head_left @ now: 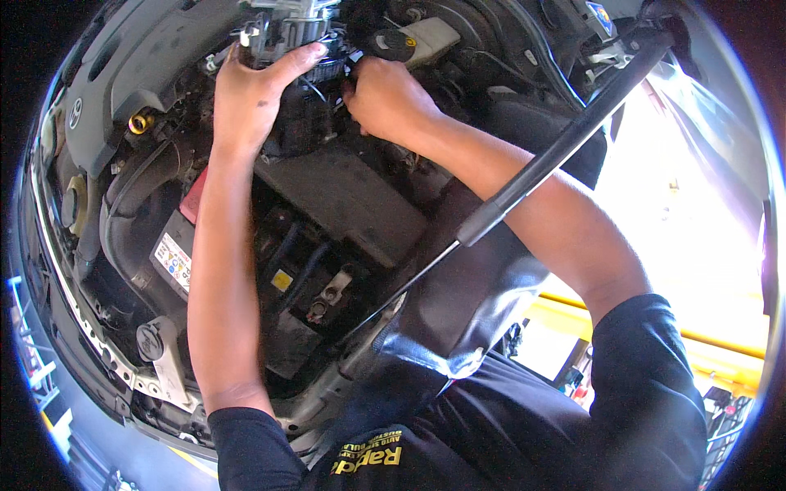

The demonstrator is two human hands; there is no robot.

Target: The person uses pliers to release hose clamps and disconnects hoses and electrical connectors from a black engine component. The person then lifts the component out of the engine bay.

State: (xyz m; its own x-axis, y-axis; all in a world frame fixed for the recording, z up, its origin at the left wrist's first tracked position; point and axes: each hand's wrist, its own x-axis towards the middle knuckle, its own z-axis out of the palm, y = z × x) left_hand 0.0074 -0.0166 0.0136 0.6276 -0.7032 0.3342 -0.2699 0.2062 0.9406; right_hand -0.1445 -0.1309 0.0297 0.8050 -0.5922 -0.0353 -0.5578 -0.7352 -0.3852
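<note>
My left hand [255, 96] reaches up to a grey metal and black plastic engine part [299, 37] at the top middle, with the thumb across its near side and the fingers mostly hidden behind it. Its exact kind does not show. Just right of that part is my right hand [391, 100], its fingers curled and pinched beside the part's lower right side. Whatever they grip is hidden. Thin wires [315, 88] and a small light connector [354, 56] lie between the two hands. Below them sits a dark, flat-topped box [340, 192].
A black hood strut [565, 139] slants across my right forearm. Left of the box stands a battery [170, 250] with a white label. A pale fluid reservoir [430, 39] is beyond my right hand. Hoses [135, 184] and a yellow-ringed cap [141, 123] lie to the left.
</note>
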